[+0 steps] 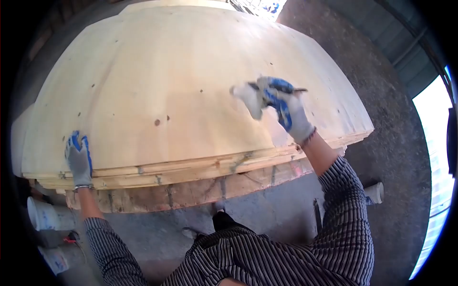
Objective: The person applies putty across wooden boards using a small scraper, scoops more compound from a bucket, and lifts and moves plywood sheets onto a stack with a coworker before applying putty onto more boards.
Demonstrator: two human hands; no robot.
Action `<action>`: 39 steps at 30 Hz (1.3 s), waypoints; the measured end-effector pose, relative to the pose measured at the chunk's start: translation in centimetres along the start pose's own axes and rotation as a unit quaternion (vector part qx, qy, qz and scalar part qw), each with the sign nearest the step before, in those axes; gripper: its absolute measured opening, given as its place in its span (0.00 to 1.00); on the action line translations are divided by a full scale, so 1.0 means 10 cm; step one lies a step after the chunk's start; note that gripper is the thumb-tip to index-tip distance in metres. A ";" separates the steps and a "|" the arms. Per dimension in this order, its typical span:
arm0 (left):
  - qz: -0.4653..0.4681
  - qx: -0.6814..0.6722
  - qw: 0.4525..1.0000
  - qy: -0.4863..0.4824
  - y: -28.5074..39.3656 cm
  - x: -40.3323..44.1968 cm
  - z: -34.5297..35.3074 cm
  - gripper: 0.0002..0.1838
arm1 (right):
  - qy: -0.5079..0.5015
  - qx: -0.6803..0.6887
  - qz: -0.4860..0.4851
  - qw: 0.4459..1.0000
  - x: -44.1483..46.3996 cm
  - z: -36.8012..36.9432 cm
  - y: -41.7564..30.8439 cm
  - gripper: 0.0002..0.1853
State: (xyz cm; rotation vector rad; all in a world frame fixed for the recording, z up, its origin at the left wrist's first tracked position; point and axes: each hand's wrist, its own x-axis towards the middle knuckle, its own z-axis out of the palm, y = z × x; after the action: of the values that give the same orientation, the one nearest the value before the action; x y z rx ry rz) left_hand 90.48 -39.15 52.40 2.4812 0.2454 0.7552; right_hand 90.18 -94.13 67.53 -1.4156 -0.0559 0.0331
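A broad stack of plywood sheets [143,100] lies before me, its pale top face marked with dark knots. My left hand [78,159], in a white and blue glove, rests at the stack's near left edge, fingers stretched out over the top sheet and holding nothing. Over the right half of the sheet, my right hand [286,105], gloved alike, is closed around what looks like a putty knife [250,99]. Its wide whitish end points left and a thin dark end sticks out to the right. Motion blur hides whether it touches the wood.
White buckets [50,214] stand on the floor at the lower left, partly cut off. Another white container [374,193] lies beyond my right sleeve. Rough layered edges [191,171] of the stack face me. Grey concrete floor [386,143] runs along the right.
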 end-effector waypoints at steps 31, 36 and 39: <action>-0.063 -0.176 0.976 -0.115 -0.57 0.42 -0.39 0.16 | -0.116 0.068 0.160 0.978 0.31 0.85 0.75 0.14; -0.002 0.093 0.995 -0.045 -1.25 0.40 -0.50 0.20 | -0.074 0.110 0.093 0.987 1.79 0.84 0.80 0.13; -0.031 0.087 0.995 -0.049 -1.03 0.39 -0.55 0.19 | -0.088 0.148 0.052 0.984 2.78 0.76 0.82 0.10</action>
State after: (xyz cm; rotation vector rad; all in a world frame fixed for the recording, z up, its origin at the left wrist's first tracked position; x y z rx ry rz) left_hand 90.46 -26.82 52.50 2.6522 0.3642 0.6063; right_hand 117.54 -83.84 61.11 -1.1145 -0.1176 0.2445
